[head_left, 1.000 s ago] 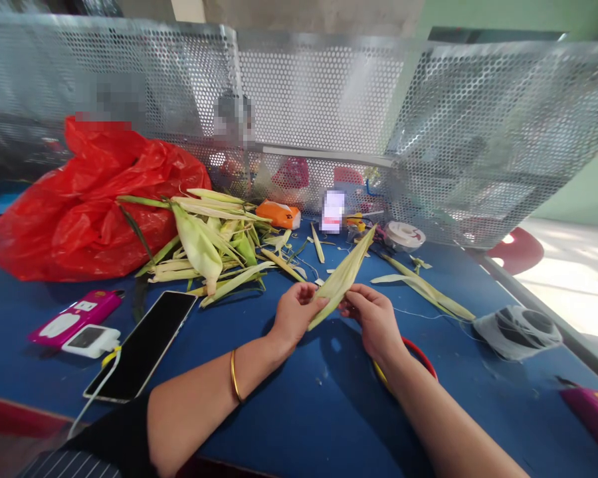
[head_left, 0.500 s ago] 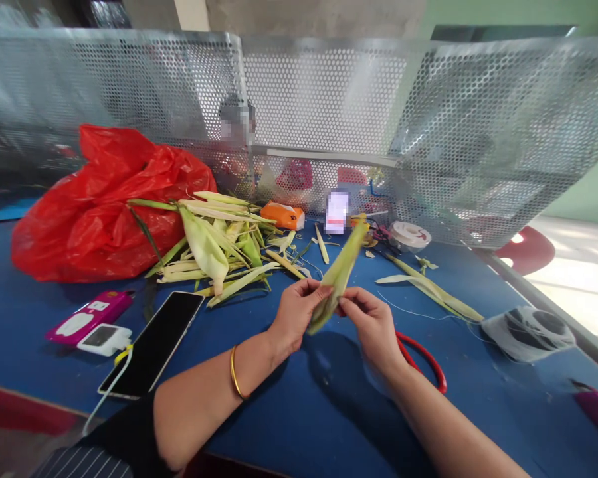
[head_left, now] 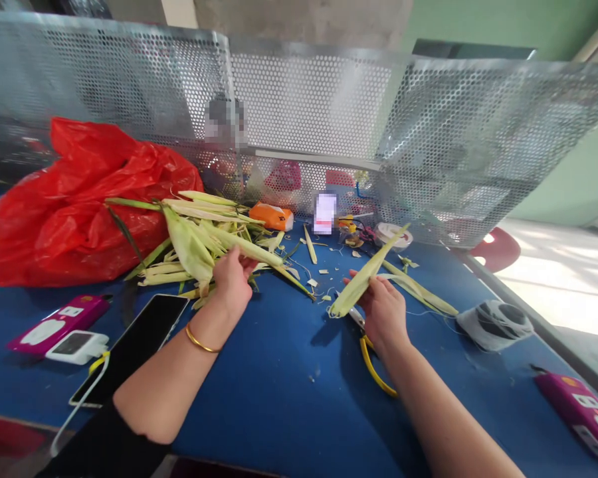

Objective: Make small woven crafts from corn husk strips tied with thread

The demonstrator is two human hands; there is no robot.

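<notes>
My left hand (head_left: 233,279) is at the pile of corn husks (head_left: 187,249), its fingers closed on a long pale-green husk strip (head_left: 256,251). My right hand (head_left: 385,309) grips a folded corn husk (head_left: 363,282) between thumb and fingers, its pointed end tilted up and away to the right. Under that hand lie scissors with a yellow handle (head_left: 373,370); their metal blades (head_left: 356,317) show partly, and the hand and wrist hide the rest. Behind the right hand, another long husk (head_left: 426,295) lies on the blue table (head_left: 289,398).
A large red plastic bag (head_left: 80,206) stands behind the pile. At left lie a dark phone (head_left: 134,348) and a white device with a cable (head_left: 77,346). A thread spool (head_left: 493,324) and a purple pack (head_left: 575,408) are at right. Perforated metal panels (head_left: 309,106) border the table.
My hands have moved apart. The left went to the pile and grips a husk strip there; the right keeps the folded husk and has shifted right. The scissors' yellow handle now shows.
</notes>
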